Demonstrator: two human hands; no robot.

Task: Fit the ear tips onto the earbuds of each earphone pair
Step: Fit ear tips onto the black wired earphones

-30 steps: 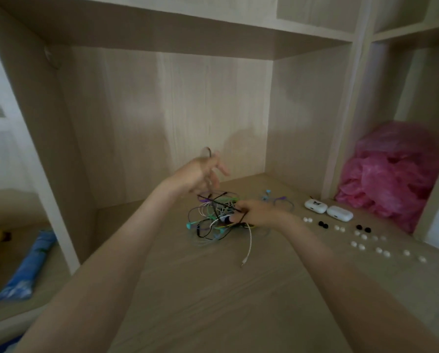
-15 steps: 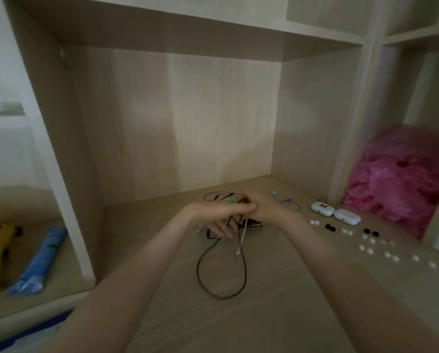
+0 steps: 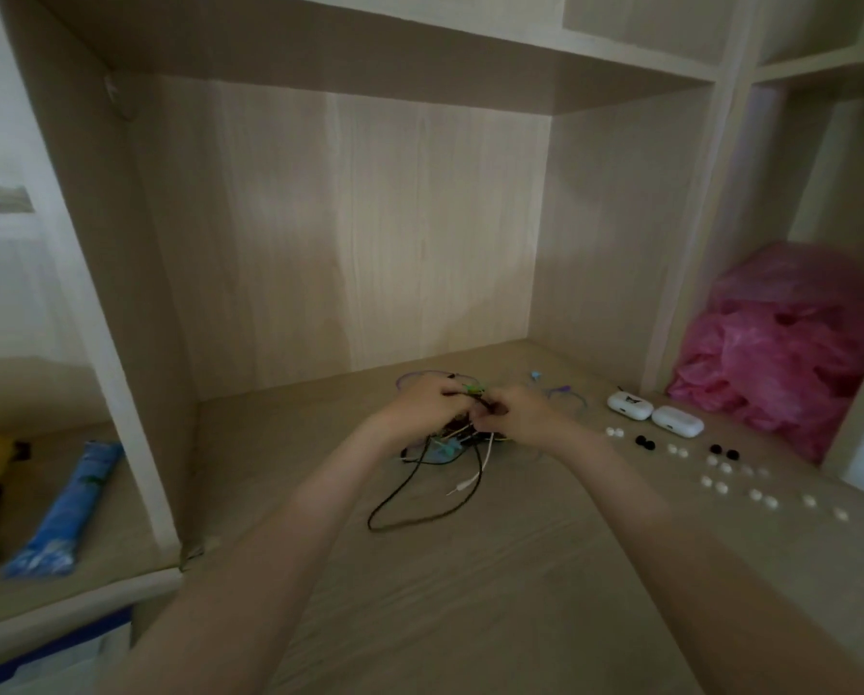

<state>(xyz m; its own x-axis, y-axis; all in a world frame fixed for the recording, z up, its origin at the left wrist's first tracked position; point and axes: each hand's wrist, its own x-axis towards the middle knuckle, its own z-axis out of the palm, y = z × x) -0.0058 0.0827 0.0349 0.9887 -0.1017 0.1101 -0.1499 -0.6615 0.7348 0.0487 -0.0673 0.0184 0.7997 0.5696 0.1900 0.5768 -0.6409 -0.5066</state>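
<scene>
**Both hands on the tangle**

A black cable [image 3: 387, 499] loops toward the viewer on the desk [image 3: 470, 604]. Behind it, mid-desk, lies the tangle of earphones [image 3: 450, 443]. The left hand [image 3: 427, 408] grips its top with fingers curled. The right hand [image 3: 525, 416] pinches a dark piece there, possibly an earbud, though it is blurred. Ear tips [image 3: 721, 488], white and black, lie in pairs to the right, well apart from the tangle. Two white cases [image 3: 629, 405] sit beyond them.
</scene>
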